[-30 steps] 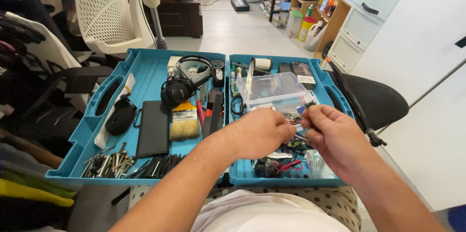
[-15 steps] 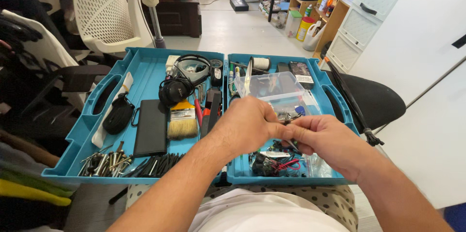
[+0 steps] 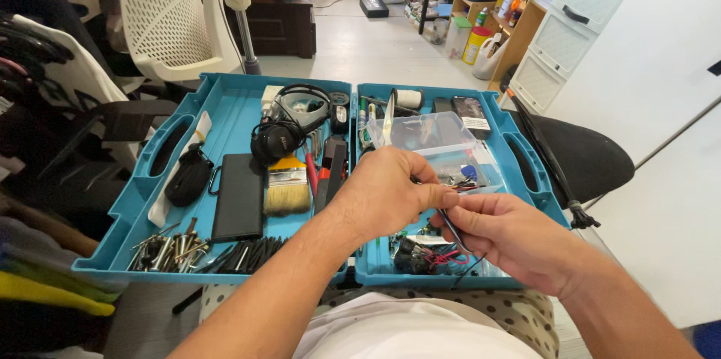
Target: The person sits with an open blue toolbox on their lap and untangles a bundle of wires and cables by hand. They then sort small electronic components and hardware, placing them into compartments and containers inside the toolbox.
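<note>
Two hands meet over the right half of an open teal tool case (image 3: 225,96) that fills the middle of the frame. The left hand (image 3: 383,197) has its grip closed, thumb and forefinger pinched on a thin black wire (image 3: 451,225), and the right hand (image 3: 499,235) is closed on the same wire just beside it, the lower end trailing down toward a tangle of red and black leads (image 3: 429,257) at the case's lower right. As far as can be judged, the wire is lifted clear of the tangle but not set anywhere; sorting looks only begun, since the rest of the case lies undisturbed.

A clear plastic box (image 3: 443,150) stands open right behind the hands, small parts inside. In the left half lie a flat black case (image 3: 239,195), a paintbrush (image 3: 287,185), black headphones (image 3: 279,137) and a row of metal bits (image 3: 169,250) along the lower edge.

At the upper right of the frame a wooden shelf (image 3: 518,28) holds bottles, a yellow round tub (image 3: 475,43) and small coloured cartons; their labels are too small to tell. White plastic drawers (image 3: 563,32) stand next to it.
</note>
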